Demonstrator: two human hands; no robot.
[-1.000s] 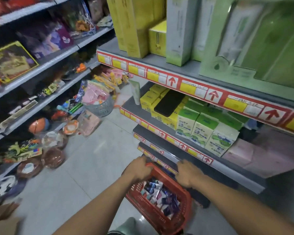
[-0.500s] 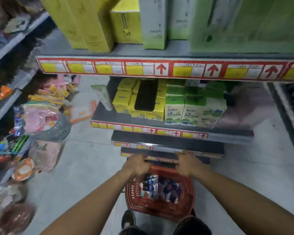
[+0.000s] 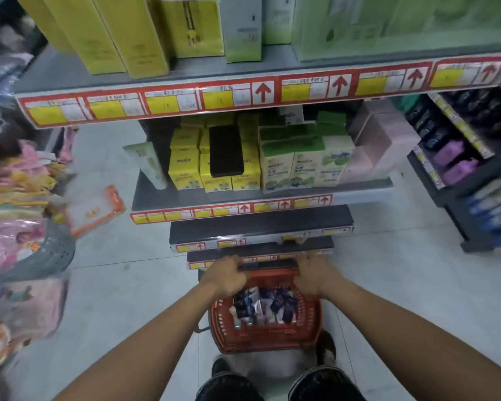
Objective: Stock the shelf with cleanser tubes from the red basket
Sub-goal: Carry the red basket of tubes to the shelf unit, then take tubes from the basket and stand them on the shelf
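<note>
The red basket (image 3: 265, 337) stands on the floor before the shelf unit, between my feet. Inside it lie several dark blue and white cleanser tubes (image 3: 261, 308). My left hand (image 3: 224, 274) grips the far rim of the basket at its left corner. My right hand (image 3: 313, 274) grips the same rim at its right corner. The middle shelf (image 3: 156, 195) holds one upright pale green tube (image 3: 149, 164) at its left end, beside yellow and green boxes.
A black flat item (image 3: 225, 150) lies on the yellow boxes. Two dark lower shelves (image 3: 258, 224) jut out above the basket. A grey basket of pink goods (image 3: 47, 250) stands at the left. A dark rack (image 3: 475, 175) with packets stands at the right.
My view has swung round to face the shelf unit squarely. The basket now sits straight in front of me, with both hands still on its far rim.
</note>
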